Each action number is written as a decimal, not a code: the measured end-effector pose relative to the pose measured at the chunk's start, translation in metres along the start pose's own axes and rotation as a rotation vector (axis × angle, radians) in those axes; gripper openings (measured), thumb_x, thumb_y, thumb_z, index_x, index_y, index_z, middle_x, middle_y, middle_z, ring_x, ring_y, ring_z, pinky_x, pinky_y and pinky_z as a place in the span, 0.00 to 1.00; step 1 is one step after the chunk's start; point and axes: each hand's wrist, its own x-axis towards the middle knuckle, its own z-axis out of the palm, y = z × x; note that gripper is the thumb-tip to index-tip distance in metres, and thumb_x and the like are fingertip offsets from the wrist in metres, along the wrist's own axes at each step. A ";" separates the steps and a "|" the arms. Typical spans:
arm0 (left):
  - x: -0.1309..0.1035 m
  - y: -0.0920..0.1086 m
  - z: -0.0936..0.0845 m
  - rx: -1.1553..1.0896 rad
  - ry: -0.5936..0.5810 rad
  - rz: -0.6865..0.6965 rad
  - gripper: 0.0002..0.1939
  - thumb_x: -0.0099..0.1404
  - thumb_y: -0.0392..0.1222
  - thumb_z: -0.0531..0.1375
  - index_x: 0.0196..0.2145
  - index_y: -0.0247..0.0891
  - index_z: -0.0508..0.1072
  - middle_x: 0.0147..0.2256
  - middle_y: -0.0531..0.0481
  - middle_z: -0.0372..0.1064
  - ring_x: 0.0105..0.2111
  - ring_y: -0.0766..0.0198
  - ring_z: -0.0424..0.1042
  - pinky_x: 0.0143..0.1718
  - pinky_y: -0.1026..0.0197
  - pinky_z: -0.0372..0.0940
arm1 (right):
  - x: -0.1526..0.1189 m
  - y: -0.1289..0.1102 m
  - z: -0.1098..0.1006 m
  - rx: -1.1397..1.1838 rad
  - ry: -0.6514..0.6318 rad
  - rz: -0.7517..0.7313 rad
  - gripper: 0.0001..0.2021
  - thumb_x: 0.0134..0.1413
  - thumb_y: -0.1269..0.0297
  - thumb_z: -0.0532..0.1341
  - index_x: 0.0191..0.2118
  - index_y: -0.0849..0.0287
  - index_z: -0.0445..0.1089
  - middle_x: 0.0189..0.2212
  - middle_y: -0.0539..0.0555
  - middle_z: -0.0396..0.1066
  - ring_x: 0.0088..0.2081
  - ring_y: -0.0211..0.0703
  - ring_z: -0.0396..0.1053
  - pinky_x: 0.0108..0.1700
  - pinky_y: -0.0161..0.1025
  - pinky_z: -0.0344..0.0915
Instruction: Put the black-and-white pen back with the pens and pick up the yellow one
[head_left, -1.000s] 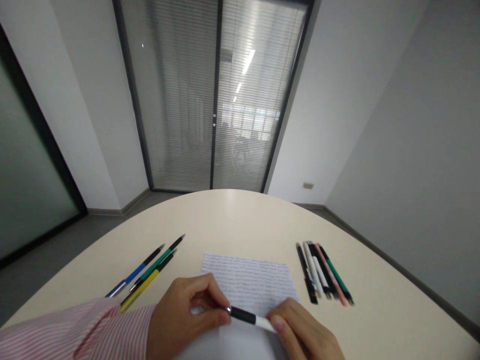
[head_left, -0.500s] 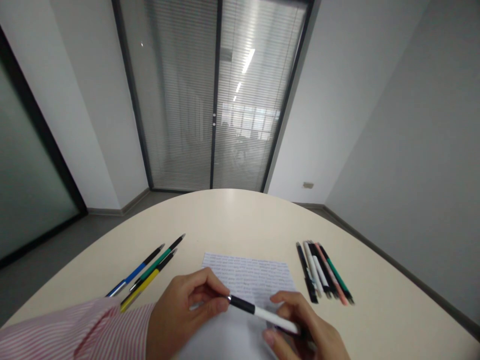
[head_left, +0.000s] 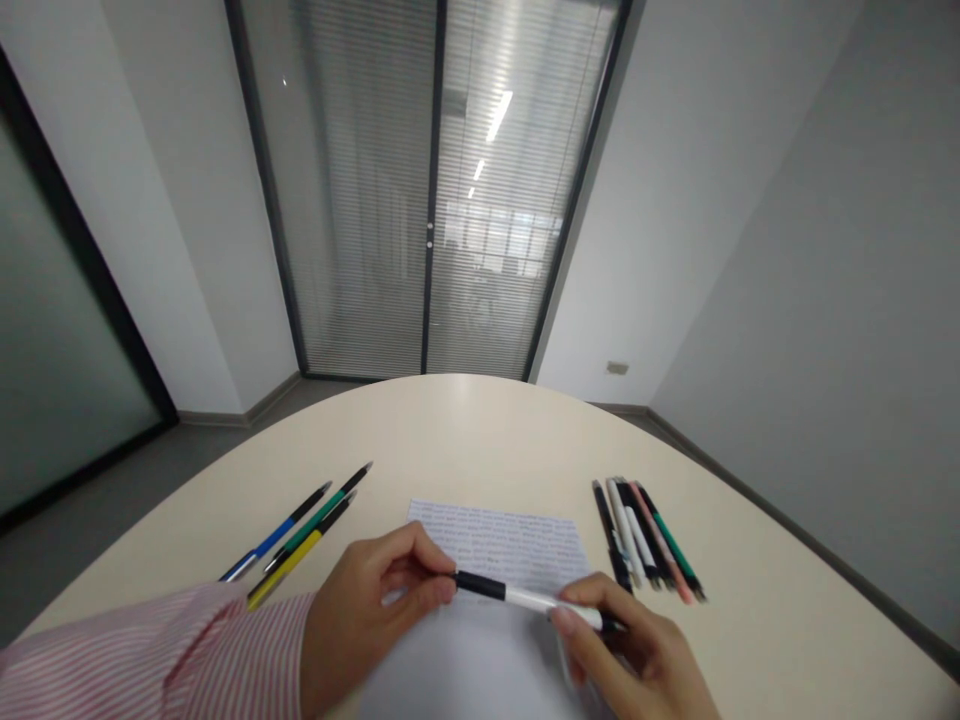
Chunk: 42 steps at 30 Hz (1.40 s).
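Note:
A white pen with a black grip section lies nearly level between my two hands, above the sheet of paper. Thumb and fingertips of my left hand pinch its black end. At the white end, my right hand closes thumb and fingers round the barrel, and a dark tip sticks out past them. Beneath the pen is the paper, with lines of writing on its upper part and a blank lower part.
To the left lie a blue pen, a green pen and a yellow pen. Several pens, among them a black pen, a pink pen and a green pen, lie side by side on the right of the round table.
The fingers of my right hand have closed on the white end of the pen. The pen has tilted closer to level, its right end rising a little.

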 end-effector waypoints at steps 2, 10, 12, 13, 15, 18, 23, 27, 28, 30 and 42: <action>0.000 0.000 0.000 0.055 0.007 0.054 0.05 0.58 0.41 0.62 0.27 0.37 0.71 0.26 0.51 0.72 0.28 0.62 0.72 0.31 0.65 0.67 | 0.004 -0.001 -0.004 -0.051 -0.070 0.038 0.25 0.54 0.40 0.56 0.24 0.58 0.69 0.12 0.44 0.57 0.18 0.36 0.53 0.24 0.35 0.50; -0.005 -0.007 0.002 0.249 0.020 0.209 0.06 0.61 0.38 0.59 0.26 0.38 0.70 0.26 0.53 0.72 0.27 0.64 0.71 0.32 0.66 0.64 | 0.010 -0.001 -0.004 0.120 -0.094 0.101 0.30 0.52 0.39 0.59 0.15 0.61 0.70 0.04 0.44 0.55 0.10 0.29 0.50 0.19 0.33 0.48; -0.006 -0.007 0.002 0.292 0.022 0.239 0.06 0.61 0.38 0.59 0.26 0.38 0.70 0.26 0.53 0.72 0.27 0.64 0.71 0.32 0.65 0.64 | 0.010 -0.004 -0.004 0.178 -0.051 0.096 0.27 0.50 0.42 0.63 0.15 0.62 0.71 0.05 0.45 0.57 0.11 0.29 0.50 0.18 0.32 0.45; -0.007 -0.007 0.003 0.306 0.016 0.249 0.07 0.61 0.38 0.59 0.25 0.39 0.69 0.25 0.53 0.72 0.27 0.64 0.71 0.32 0.65 0.64 | 0.011 -0.005 -0.004 0.222 -0.028 0.088 0.25 0.48 0.44 0.65 0.17 0.63 0.73 0.06 0.45 0.58 0.12 0.29 0.50 0.18 0.32 0.44; -0.008 -0.006 0.004 0.322 -0.007 0.266 0.07 0.60 0.37 0.59 0.25 0.39 0.69 0.24 0.52 0.72 0.26 0.64 0.70 0.31 0.65 0.63 | 0.012 -0.007 -0.006 0.347 0.021 0.063 0.19 0.44 0.48 0.69 0.25 0.63 0.76 0.10 0.43 0.61 0.14 0.28 0.50 0.19 0.31 0.41; -0.009 -0.003 0.005 0.318 -0.054 0.290 0.06 0.59 0.37 0.59 0.24 0.38 0.68 0.24 0.52 0.72 0.26 0.64 0.71 0.32 0.65 0.63 | 0.013 -0.010 -0.006 0.578 0.062 0.042 0.20 0.41 0.51 0.72 0.37 0.61 0.76 0.15 0.40 0.57 0.18 0.28 0.49 0.20 0.28 0.43; -0.012 0.002 0.007 0.306 -0.165 0.307 0.01 0.58 0.37 0.60 0.29 0.38 0.71 0.26 0.52 0.73 0.26 0.66 0.71 0.31 0.67 0.64 | 0.009 -0.015 0.005 0.923 0.132 0.057 0.16 0.48 0.50 0.69 0.32 0.58 0.72 0.25 0.45 0.66 0.28 0.32 0.63 0.32 0.29 0.62; -0.013 0.002 0.007 0.347 -0.242 0.270 0.04 0.56 0.38 0.62 0.26 0.37 0.69 0.20 0.58 0.64 0.20 0.69 0.63 0.24 0.69 0.59 | 0.011 -0.018 0.011 1.197 0.177 0.106 0.15 0.46 0.50 0.69 0.32 0.51 0.66 0.28 0.44 0.70 0.32 0.37 0.69 0.39 0.39 0.69; -0.014 0.002 0.008 0.362 -0.262 0.260 0.05 0.56 0.38 0.61 0.24 0.37 0.68 0.19 0.59 0.60 0.19 0.70 0.60 0.23 0.69 0.56 | 0.012 -0.018 0.011 1.258 0.184 0.115 0.15 0.46 0.51 0.70 0.32 0.51 0.65 0.23 0.42 0.67 0.26 0.34 0.67 0.35 0.36 0.69; -0.014 0.002 0.008 0.392 -0.293 0.242 0.06 0.57 0.37 0.59 0.23 0.38 0.66 0.17 0.62 0.54 0.17 0.71 0.56 0.21 0.69 0.53 | 0.014 -0.018 0.010 1.357 0.192 0.138 0.14 0.47 0.54 0.69 0.30 0.52 0.63 0.16 0.39 0.58 0.17 0.29 0.57 0.24 0.28 0.63; -0.015 0.006 0.011 0.530 -0.415 0.185 0.05 0.57 0.38 0.56 0.24 0.40 0.64 0.17 0.62 0.51 0.18 0.69 0.54 0.22 0.68 0.50 | 0.002 -0.020 0.034 1.579 0.306 0.229 0.23 0.62 0.48 0.53 0.20 0.56 0.56 0.12 0.36 0.43 0.11 0.27 0.40 0.12 0.29 0.41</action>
